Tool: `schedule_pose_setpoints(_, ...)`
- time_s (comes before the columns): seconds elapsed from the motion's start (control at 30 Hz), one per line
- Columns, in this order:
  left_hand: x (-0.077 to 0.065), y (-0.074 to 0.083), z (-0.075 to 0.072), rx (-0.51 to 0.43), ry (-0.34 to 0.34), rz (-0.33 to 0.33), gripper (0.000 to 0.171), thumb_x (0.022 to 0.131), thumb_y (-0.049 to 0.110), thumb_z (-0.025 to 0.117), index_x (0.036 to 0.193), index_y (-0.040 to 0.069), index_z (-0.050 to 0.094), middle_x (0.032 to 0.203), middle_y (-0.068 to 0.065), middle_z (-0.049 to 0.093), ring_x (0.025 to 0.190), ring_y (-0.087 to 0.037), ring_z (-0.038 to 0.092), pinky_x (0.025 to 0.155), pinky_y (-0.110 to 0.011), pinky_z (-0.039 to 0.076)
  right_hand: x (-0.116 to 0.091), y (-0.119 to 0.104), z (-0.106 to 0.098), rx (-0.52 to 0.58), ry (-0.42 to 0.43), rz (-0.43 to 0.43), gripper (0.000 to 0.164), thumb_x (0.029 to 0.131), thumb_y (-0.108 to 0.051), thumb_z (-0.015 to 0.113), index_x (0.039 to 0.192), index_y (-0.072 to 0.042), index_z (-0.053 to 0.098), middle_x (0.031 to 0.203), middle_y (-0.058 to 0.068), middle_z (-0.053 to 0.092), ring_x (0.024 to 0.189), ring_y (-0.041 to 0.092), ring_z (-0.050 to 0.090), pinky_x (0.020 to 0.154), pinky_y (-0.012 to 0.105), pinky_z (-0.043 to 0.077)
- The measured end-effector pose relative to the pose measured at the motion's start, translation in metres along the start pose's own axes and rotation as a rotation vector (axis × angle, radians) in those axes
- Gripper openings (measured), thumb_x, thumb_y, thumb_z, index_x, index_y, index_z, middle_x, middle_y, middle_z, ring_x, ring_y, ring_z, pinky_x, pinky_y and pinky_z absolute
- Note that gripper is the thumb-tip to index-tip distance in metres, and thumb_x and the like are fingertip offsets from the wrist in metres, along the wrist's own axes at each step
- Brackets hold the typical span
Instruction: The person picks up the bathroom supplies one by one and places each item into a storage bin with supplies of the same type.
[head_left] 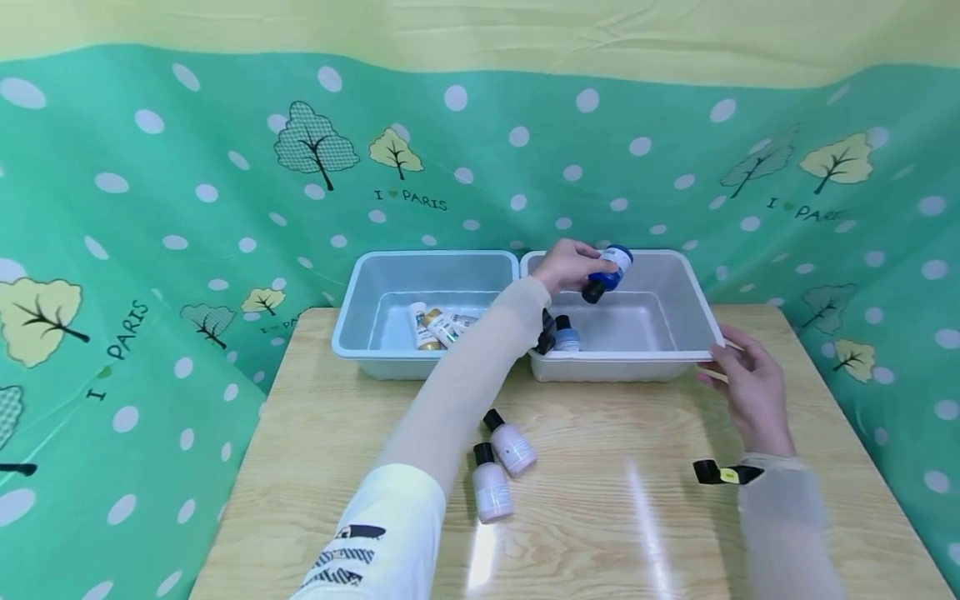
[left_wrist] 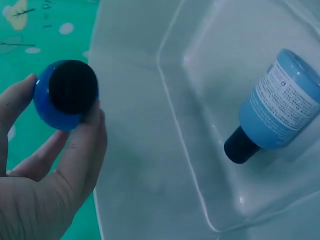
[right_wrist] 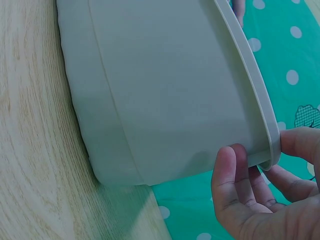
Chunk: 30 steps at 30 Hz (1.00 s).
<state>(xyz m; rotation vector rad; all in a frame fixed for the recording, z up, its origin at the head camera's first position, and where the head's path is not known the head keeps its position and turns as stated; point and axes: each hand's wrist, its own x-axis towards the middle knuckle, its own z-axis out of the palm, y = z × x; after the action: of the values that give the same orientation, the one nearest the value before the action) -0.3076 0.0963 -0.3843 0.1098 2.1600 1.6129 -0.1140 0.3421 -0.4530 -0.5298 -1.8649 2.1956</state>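
My left hand (head_left: 567, 265) holds a dark blue bottle (head_left: 617, 265) over the off-white bin (head_left: 615, 367) at the right. The bottle is tilted with its black cap downward; in the left wrist view the blue bottle (left_wrist: 44, 102) shows cap-first between thumb and fingers. Below it in that bin lies a light blue bottle (left_wrist: 280, 102) with a black cap. At the bin's front right corner, my right hand (head_left: 753, 387) grips the rim. The right wrist view shows the fingers (right_wrist: 225, 175) around that corner of the bin (right_wrist: 165, 90).
A light blue-grey bin (head_left: 360, 342) stands at the left, holding several white and gold tubes (head_left: 442, 325). Two pale pink bottles, one nearer (head_left: 492, 492) and one farther (head_left: 513, 450), lie on the wooden table (head_left: 600, 467). A green patterned cloth (head_left: 525, 167) hangs behind the bins.
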Motion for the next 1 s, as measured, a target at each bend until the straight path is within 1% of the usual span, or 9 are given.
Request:
schedule_pose_setpoints(0.1, 0.005, -0.002, 0.002, 0.088, -0.006, -0.021, 0.043, 0.085, 0.027, 0.083, 0.121, 0.006, 0.07, 0.108, -0.009, 0.067, 0.09, -0.022, 0.067, 0.074, -0.031, 0.06, 0.001, 0.0, 0.002, -0.014, 0.005, 0.001, 0.05, 0.095, -0.016, 0.071, 0.142, -0.009, 0.054, 0.115, 0.006, 0.065, 0.09, 0.018, 0.068, 0.069, 0.027, 0.061)
schedule_pose_setpoints(0.17, 0.008, -0.005, 0.002, 0.138, -0.016, -0.039, 0.038, 0.086, 0.027, 0.083, 0.113, 0.004, 0.071, 0.104, -0.008, 0.067, 0.088, -0.021, 0.066, 0.073, -0.031, 0.06, 0.002, 0.0, 0.002, -0.02, 0.003, 0.0, 0.05, 0.096, -0.017, 0.071, 0.142, -0.01, 0.054, 0.116, 0.007, 0.065, 0.09, 0.019, 0.068, 0.069, 0.027, 0.061)
schedule_pose_setpoints(0.33, 0.014, -0.012, 0.002, 0.188, -0.037, -0.066, 0.023, 0.087, 0.023, 0.082, 0.093, 0.002, 0.073, 0.098, -0.007, 0.07, 0.086, -0.02, 0.066, 0.072, -0.03, 0.059, 0.002, 0.001, 0.002, -0.011, -0.008, -0.011, 0.048, 0.096, -0.014, 0.069, 0.142, -0.007, 0.054, 0.114, 0.007, 0.065, 0.085, 0.017, 0.07, 0.068, 0.027, 0.061)
schedule_pose_setpoints(0.5, 0.013, -0.013, 0.004, 0.062, -0.012, -0.072, 0.021, 0.087, 0.009, 0.08, 0.102, -0.001, 0.069, 0.104, -0.011, 0.069, 0.1, -0.03, 0.067, 0.08, -0.037, 0.06, 0.001, 0.001, -0.001, 0.008, -0.011, -0.022, 0.048, 0.096, -0.012, 0.069, 0.141, -0.006, 0.054, 0.111, 0.007, 0.066, 0.083, 0.018, 0.07, 0.068, 0.027, 0.061)
schedule_pose_setpoints(0.57, 0.008, -0.012, 0.001, 0.005, 0.001, -0.068, 0.025, 0.087, 0.006, 0.078, 0.108, -0.002, 0.066, 0.108, -0.013, 0.067, 0.106, -0.034, 0.066, 0.083, -0.04, 0.059, 0.002, 0.002, 0.001, 0.013, -0.019, -0.023, 0.048, 0.096, -0.012, 0.069, 0.141, -0.006, 0.054, 0.111, 0.008, 0.066, 0.083, 0.018, 0.07, 0.068, 0.027, 0.061)
schedule_pose_setpoints(0.63, 0.003, -0.011, -0.003, -0.01, 0.006, -0.063, 0.028, 0.088, 0.008, 0.078, 0.111, -0.001, 0.065, 0.11, -0.011, 0.066, 0.108, -0.034, 0.065, 0.084, -0.04, 0.059, 0.002, 0.002, 0.002, 0.014, -0.024, -0.021, 0.048, 0.096, -0.012, 0.069, 0.142, -0.007, 0.054, 0.112, 0.008, 0.065, 0.084, 0.018, 0.07, 0.068, 0.027, 0.061)
schedule_pose_setpoints(0.8, -0.016, -0.003, -0.014, -0.031, -0.048, -0.001, 0.029, 0.091, 0.015, 0.077, 0.116, 0.003, 0.068, 0.109, -0.008, 0.068, 0.103, -0.028, 0.067, 0.078, -0.036, 0.061, 0.002, 0.004, 0.001, 0.019, -0.016, 0.008, 0.05, 0.096, -0.013, 0.07, 0.143, -0.008, 0.053, 0.114, 0.008, 0.064, 0.087, 0.019, 0.069, 0.07, 0.029, 0.061)
schedule_pose_setpoints(0.9, -0.038, 0.003, -0.02, -0.033, -0.112, 0.066, 0.034, 0.091, 0.017, 0.076, 0.121, 0.003, 0.067, 0.107, -0.006, 0.068, 0.098, -0.023, 0.068, 0.078, -0.034, 0.061, 0.002, 0.003, -0.001, 0.027, -0.005, 0.028, 0.051, 0.095, -0.014, 0.071, 0.143, -0.009, 0.053, 0.117, 0.008, 0.063, 0.088, 0.018, 0.069, 0.07, 0.03, 0.061)
schedule_pose_setpoints(1.0, -0.065, 0.001, -0.029, -0.028, -0.171, 0.156, 0.043, 0.091, 0.017, 0.077, 0.128, 0.001, 0.063, 0.11, -0.007, 0.069, 0.097, -0.02, 0.068, 0.078, -0.035, 0.061, 0.002, 0.003, -0.002, 0.029, -0.009, 0.032, 0.053, 0.095, -0.015, 0.071, 0.144, -0.009, 0.053, 0.119, 0.008, 0.061, 0.088, 0.018, 0.069, 0.071, 0.03, 0.061)
